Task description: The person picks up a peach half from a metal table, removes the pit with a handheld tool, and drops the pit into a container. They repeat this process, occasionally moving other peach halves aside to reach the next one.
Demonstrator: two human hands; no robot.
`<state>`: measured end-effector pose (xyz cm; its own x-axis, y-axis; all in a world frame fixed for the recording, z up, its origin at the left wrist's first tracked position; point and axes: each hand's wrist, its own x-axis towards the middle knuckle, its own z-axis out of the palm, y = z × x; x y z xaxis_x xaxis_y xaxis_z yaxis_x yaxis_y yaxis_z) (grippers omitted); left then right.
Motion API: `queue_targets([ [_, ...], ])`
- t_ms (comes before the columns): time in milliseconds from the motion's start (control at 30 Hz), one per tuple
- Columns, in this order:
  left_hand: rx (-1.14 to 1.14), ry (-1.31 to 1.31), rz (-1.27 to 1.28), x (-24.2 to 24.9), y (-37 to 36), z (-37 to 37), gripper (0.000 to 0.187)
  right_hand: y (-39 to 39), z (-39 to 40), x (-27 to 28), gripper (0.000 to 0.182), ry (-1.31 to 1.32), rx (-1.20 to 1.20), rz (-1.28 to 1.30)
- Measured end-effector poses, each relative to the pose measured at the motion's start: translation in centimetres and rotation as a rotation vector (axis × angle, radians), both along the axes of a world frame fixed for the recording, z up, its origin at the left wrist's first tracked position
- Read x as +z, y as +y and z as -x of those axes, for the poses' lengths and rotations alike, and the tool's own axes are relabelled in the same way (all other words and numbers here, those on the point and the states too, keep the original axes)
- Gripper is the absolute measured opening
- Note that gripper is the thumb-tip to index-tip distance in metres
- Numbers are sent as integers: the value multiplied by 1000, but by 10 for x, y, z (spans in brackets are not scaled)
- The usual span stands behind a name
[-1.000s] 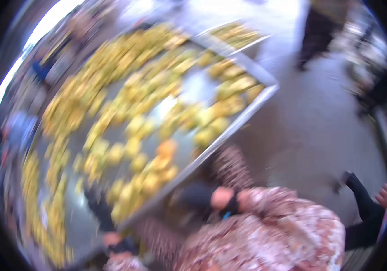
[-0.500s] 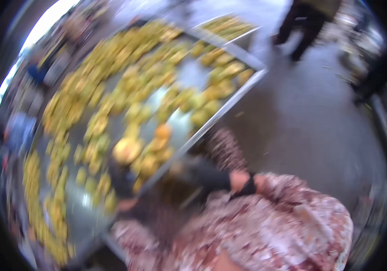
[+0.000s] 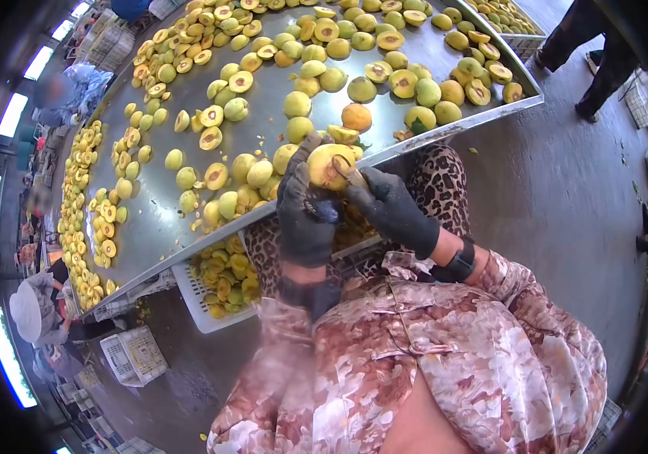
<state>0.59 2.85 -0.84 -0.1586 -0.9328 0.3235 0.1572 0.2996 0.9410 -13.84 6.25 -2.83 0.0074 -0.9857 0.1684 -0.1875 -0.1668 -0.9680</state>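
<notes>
My left hand (image 3: 305, 204), in a dark glove, is closed around a yellow peach half (image 3: 327, 168) with its cut face up. My right hand (image 3: 396, 208), gloved the same way, grips a small pitting tool (image 3: 355, 178). The tool's thin curved metal end rests at the brown centre of the peach half; its handle is mostly hidden by my fingers. Both hands are just in front of the metal table's raised edge (image 3: 403, 148), above my lap. An orange-tinged peach (image 3: 356, 116) lies on the table beyond them.
Many whole and halved peaches (image 3: 242, 168) cover parts of the metal table. Below its edge, a white crate (image 3: 204, 319) holds peach halves. Another crate (image 3: 133, 356) stands on the floor at left. A person in a white hat (image 3: 29, 312) is at left; another person's legs (image 3: 593, 57) stand at upper right.
The view has turned and sharpened from a blur. My hands, apart before, are now together, with the tool at the peach half in my left hand.
</notes>
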Motion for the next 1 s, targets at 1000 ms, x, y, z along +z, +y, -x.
queue_targets([
  [1000,-175,-23,-2,65,10,22,46,17,17,14,32,-478,605,-30],
])
